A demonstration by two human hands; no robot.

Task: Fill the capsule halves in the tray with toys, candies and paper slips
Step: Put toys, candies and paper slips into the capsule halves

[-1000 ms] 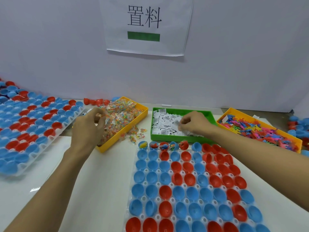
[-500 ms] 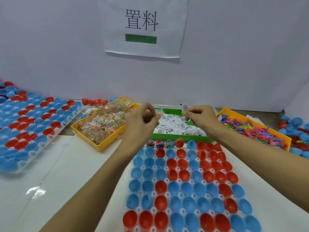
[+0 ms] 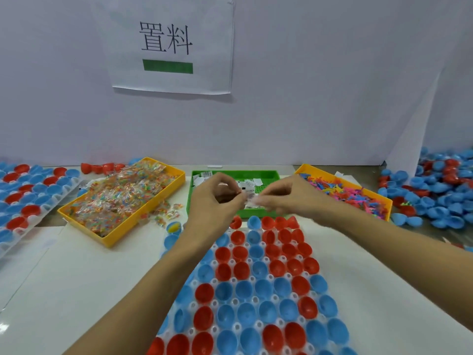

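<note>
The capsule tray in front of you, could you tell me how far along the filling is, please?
Barely started. Done: only a few cups in the far row of the capsule tray, like the blue cup, show contents. In hand: left hand and right hand pinch a paper slip over the green bin. Left: the many rows of bare red and blue cups nearer the camera.

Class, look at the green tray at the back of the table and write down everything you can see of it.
The green tray is a shallow rectangular box, plastic by its look, with low walls and a floor of small holes. It lies flat at the back of the table, between two yellow trays. White printed paper slips lie inside. The left hand and right hand meet above it, pinching something small and pale that is too blurred to identify, and hide its middle.
</note>
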